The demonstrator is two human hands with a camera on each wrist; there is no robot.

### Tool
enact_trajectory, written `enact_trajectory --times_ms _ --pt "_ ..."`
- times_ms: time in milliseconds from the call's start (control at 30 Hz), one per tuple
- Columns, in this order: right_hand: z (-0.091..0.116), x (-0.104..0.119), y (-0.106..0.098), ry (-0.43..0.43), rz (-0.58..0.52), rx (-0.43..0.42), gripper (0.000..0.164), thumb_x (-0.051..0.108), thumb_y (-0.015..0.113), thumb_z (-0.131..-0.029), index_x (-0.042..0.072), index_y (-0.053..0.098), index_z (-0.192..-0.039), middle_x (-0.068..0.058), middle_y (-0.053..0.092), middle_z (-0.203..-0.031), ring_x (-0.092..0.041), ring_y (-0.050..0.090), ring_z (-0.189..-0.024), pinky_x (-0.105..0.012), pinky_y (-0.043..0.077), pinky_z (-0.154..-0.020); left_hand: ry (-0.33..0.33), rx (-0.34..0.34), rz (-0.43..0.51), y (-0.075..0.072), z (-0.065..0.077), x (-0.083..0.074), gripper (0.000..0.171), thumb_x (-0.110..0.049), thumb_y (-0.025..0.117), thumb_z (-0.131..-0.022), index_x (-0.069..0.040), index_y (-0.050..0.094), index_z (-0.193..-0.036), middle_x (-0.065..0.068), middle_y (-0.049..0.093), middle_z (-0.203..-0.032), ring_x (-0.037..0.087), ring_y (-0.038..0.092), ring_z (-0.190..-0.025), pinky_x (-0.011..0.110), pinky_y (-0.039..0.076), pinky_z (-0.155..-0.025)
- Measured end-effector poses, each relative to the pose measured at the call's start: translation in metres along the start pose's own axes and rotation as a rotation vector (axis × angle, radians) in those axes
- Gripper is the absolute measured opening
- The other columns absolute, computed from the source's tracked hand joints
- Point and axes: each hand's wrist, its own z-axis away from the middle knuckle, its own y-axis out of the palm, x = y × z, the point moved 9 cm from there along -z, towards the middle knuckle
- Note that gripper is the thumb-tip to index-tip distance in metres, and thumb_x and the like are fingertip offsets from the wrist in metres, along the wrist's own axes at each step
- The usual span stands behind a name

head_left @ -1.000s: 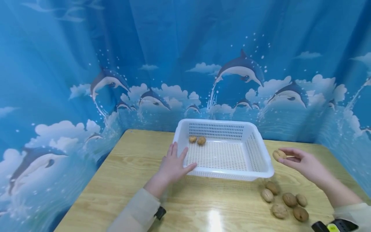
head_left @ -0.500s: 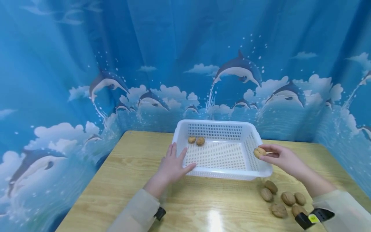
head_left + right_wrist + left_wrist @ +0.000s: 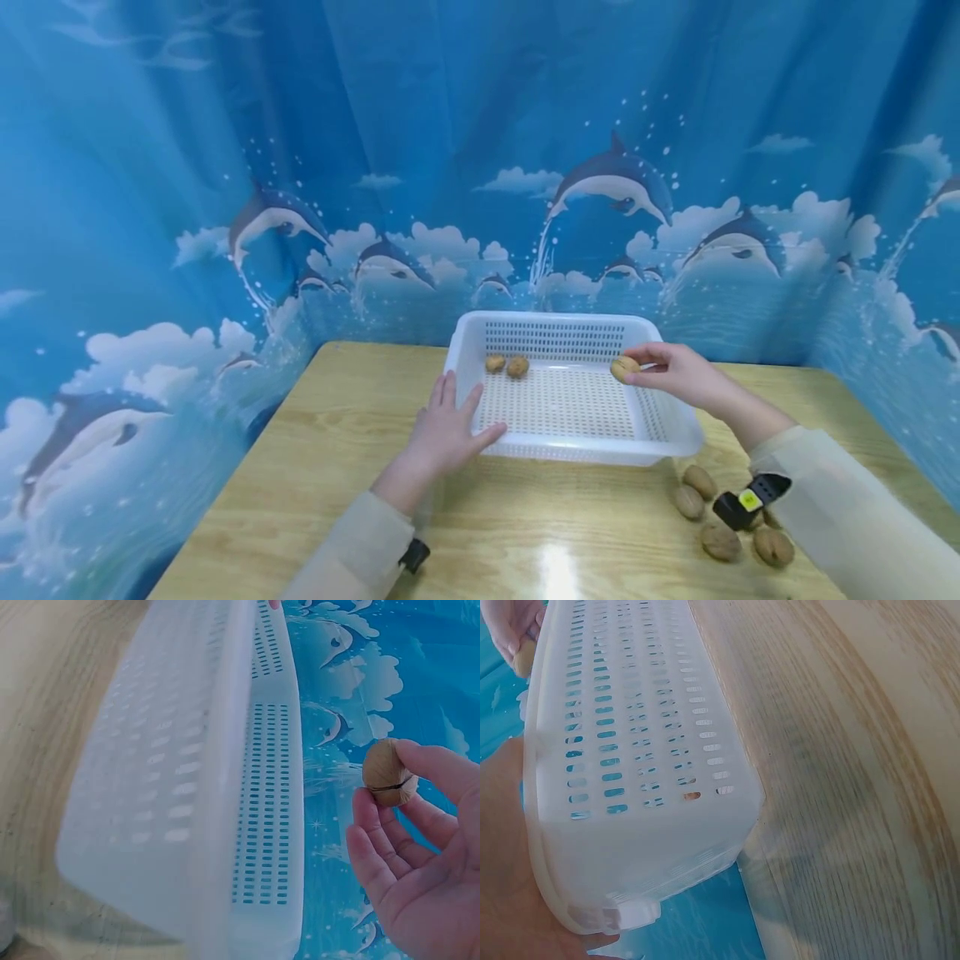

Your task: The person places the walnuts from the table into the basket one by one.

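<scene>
Between the thumb and fingers of my right hand [image 3: 675,372] is a walnut [image 3: 624,368], pinched above the right part of a white plastic basket [image 3: 585,454]. The right wrist view shows this walnut [image 3: 389,774] from close by, with a dark seam across it. My left hand [image 3: 447,425] rests with spread fingers on the basket's left front rim. In the left wrist view that hand [image 3: 510,862] lies along the basket wall [image 3: 630,847]. Inside the basket, a walnut [image 3: 495,363] and another walnut [image 3: 517,367] sit together at the back left.
Several loose walnuts [image 3: 721,541] lie on the wooden table [image 3: 315,467] at the front right, some hidden beneath the right wrist strap [image 3: 750,500]. Behind the table hangs a blue curtain [image 3: 450,167] printed with dolphins.
My right hand has carried its walnut leftward from beside the basket, across the right rim, to over the inside. The left hand has stayed on the rim.
</scene>
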Motion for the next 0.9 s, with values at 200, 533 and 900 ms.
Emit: enact_trajectory --times_ms 200,533,900 --pt "-0.026 0.01 0.003 -0.025 -0.026 0.033 0.059 0.036 0.061 -0.091 -0.001 0.045 -0.135 -0.022 0.049 -0.13 -0.036 0.05 -0.114 -0.048 0.046 -0.09 0.004 -0.018 0.006 -0.005 0.002 0.0 0.081 -0.068 0.043 -0.085 -0.017 0.03 -0.147 0.021 0.001 -0.154 0.039 0.001 -0.139 0.063 0.025 -0.102" --pt "-0.059 0.009 0.006 0.005 0.002 0.059 0.055 0.038 0.062 -0.089 0.005 0.05 -0.132 -0.015 0.055 -0.125 -0.032 0.05 -0.114 -0.049 0.044 -0.091 0.006 -0.019 -0.009 -0.001 0.001 0.0 0.082 -0.07 0.041 -0.085 -0.018 0.029 -0.147 0.02 0.001 -0.154 0.039 0.001 -0.139 0.062 0.026 -0.102" --pt "-0.105 0.002 0.01 0.088 -0.077 0.028 0.063 0.048 0.064 -0.084 0.013 0.048 -0.134 -0.011 0.049 -0.132 -0.031 0.046 -0.12 -0.051 0.04 -0.097 -0.006 -0.014 0.015 0.003 -0.001 0.0 0.083 -0.07 0.044 -0.083 -0.02 0.029 -0.147 0.019 0.001 -0.154 0.038 0.0 -0.14 0.062 0.025 -0.102"
